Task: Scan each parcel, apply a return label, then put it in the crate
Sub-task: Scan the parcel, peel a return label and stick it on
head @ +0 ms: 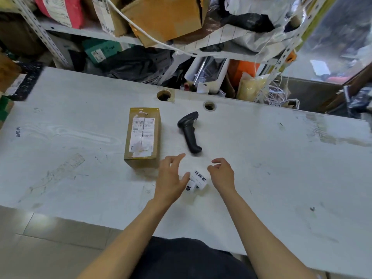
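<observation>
White surface point(261, 178) with a box, a scanner and a label roll on it.

The surface is scuffed and stained, with two round holes point(164, 95) near its far edge at 12 o'clock. A brown cardboard box point(143, 137) with a shipping label on top lies flat a little left of centre. Just beside it, toward 3 o'clock and apart from it, a black scanner point(190, 131) lies on its side, handle pointing toward the near edge. At 6 o'clock from the scanner sits a white label roll point(198, 181) printed with black characters. A small printed label point(18, 131) is stuck to the surface far out at 9 o'clock.
</observation>
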Demonstrator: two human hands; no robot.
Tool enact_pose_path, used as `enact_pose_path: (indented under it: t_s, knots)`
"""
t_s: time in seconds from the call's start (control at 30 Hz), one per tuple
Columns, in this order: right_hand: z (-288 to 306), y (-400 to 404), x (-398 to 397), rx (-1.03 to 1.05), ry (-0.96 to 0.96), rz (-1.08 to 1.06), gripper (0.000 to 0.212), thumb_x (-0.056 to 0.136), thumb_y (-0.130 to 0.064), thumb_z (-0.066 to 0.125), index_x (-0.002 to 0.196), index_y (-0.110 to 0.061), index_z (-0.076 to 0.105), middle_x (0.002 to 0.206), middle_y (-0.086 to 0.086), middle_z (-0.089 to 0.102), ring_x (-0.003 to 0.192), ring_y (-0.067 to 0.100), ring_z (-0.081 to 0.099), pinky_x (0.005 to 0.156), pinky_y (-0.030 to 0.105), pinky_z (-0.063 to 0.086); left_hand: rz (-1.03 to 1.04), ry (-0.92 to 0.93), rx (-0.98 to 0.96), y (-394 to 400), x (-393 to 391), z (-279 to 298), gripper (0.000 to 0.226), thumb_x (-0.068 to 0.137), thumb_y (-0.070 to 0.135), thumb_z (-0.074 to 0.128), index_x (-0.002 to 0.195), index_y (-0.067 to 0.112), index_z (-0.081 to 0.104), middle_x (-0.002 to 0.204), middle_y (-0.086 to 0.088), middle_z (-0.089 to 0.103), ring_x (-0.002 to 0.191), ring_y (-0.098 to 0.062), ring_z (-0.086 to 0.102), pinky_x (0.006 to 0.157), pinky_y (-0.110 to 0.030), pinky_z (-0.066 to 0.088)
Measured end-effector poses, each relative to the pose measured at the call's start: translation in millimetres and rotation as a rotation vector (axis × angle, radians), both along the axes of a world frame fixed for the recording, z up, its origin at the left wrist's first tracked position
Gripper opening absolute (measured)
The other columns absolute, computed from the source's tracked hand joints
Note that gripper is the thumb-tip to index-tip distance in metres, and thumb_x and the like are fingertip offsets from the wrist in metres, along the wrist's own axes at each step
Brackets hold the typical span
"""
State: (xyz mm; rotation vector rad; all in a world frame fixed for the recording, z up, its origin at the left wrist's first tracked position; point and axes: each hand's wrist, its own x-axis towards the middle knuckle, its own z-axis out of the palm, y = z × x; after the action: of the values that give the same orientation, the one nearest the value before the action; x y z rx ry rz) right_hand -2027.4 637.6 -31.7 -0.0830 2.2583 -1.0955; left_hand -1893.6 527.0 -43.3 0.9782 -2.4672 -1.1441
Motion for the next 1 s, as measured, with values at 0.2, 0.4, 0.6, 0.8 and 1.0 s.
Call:
enact_pose_path:
  t_s: [0.2, 0.4, 0.6, 0.8, 1.0]
  knots:
    - [7, 10, 27, 0.018, -0.022, 0.081, 0.010, 0.088, -0.019, 0.057, 0.094, -0.023, 0.064, 0.087, 0.003, 0.069, 0.083, 0.022, 0.067, 0.061, 0.027, 0.047, 0.190, -0.121, 0.258, 12, 16, -6, 0.049, 0.090, 0.024, 0.069, 0.136, 0.020, 0.053, 0.122, -0.003, 0.051, 0.112, -0.015, 0.052, 0.090, -0.025, 0.039]
    - [14, 11, 53, 0.052, -0.093, 0.245, 0.014, 0.086, -0.020, 0.056, 0.098, -0.020, 0.063, 0.085, 0.004, 0.073, 0.058, 0.011, 0.069, 0.051, 0.021, 0.046, 0.234, -0.129, 0.465, 16, 21, -3, 0.026, 0.092, 0.022, 0.067, 0.117, 0.019, 0.063, 0.090, 0.001, 0.067, 0.082, -0.009, 0.063, 0.064, -0.018, 0.043]
    - [16, 21, 60, -0.060, 0.028, 0.251, 0.018, 0.086, -0.023, 0.070, 0.103, -0.024, 0.064, 0.086, -0.004, 0.065, 0.074, 0.008, 0.060, 0.055, 0.010, 0.042, 0.196, 0.071, 0.593, 12, 27, 7, 0.030, 0.087, 0.003, 0.069, 0.111, 0.021, 0.067, 0.093, -0.009, 0.072, 0.090, -0.017, 0.068, 0.078, -0.022, 0.053]
    - [14, 24, 61, -0.180, 0.103, 0.256, 0.024, 0.085, -0.021, 0.076, 0.105, -0.030, 0.064, 0.101, -0.008, 0.066, 0.083, 0.007, 0.064, 0.069, 0.011, 0.047, 0.145, 0.169, 0.654, 16, 28, 12, 0.042, 0.086, -0.007, 0.068, 0.114, 0.024, 0.064, 0.095, -0.007, 0.072, 0.087, -0.019, 0.070, 0.077, -0.025, 0.058]
    - [8, 24, 59, -0.071, 0.549, 0.510, 0.020, 0.089, -0.031, 0.072, 0.109, -0.027, 0.073, 0.123, -0.005, 0.047, 0.109, 0.010, 0.045, 0.085, 0.013, 0.036, 0.170, 0.176, 0.609, 20, 24, 17, 0.038, 0.087, -0.002, 0.068, 0.117, 0.021, 0.065, 0.079, 0.001, 0.075, 0.081, -0.013, 0.073, 0.082, -0.027, 0.058]
